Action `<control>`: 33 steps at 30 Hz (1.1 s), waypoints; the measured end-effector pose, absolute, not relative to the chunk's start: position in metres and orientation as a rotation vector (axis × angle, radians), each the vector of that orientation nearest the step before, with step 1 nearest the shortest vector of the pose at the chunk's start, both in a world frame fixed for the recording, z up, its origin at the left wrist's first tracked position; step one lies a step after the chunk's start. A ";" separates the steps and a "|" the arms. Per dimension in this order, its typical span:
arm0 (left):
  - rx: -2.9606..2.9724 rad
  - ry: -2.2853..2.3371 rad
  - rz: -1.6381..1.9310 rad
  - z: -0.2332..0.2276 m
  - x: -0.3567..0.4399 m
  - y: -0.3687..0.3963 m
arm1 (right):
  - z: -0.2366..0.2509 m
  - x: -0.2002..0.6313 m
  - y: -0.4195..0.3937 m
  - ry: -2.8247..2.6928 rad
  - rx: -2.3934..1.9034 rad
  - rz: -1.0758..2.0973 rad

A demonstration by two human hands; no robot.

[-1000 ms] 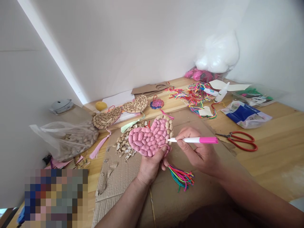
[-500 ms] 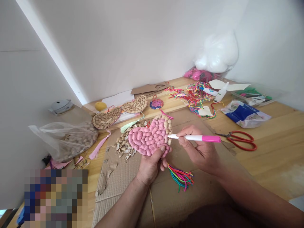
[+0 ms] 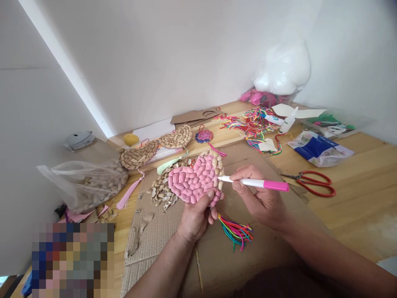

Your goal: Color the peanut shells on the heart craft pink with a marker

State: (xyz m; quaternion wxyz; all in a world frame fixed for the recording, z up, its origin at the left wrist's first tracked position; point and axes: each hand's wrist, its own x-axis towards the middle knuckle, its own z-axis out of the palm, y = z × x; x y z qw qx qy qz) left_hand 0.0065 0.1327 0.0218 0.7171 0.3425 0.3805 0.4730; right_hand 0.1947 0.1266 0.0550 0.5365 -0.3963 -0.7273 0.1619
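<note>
Heart (image 3: 192, 180) mid-frame, pinched in curled left hand (image 3: 197, 217); marker (image 3: 254, 183) in closed right hand (image 3: 263, 203) — liable to skid off knobbly peanuts (image 3: 218, 164), smearing colour.

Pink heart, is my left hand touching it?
Touching: the head view shows the left hand gripping the pink heart, thumb lying over its front near the lower edge.

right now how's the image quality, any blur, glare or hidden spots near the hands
Head view: the left hand, right hand, peanut heart and marker look reasonably sharp; head view: the white bag looks washed out against the pale wall; head view: a bright strip slants down at left, and pixelated blocks hide a patch lower left.
</note>
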 end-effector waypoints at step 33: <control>0.717 0.799 1.055 0.021 0.005 0.133 | 0.059 0.191 0.123 -1.740 -0.970 0.368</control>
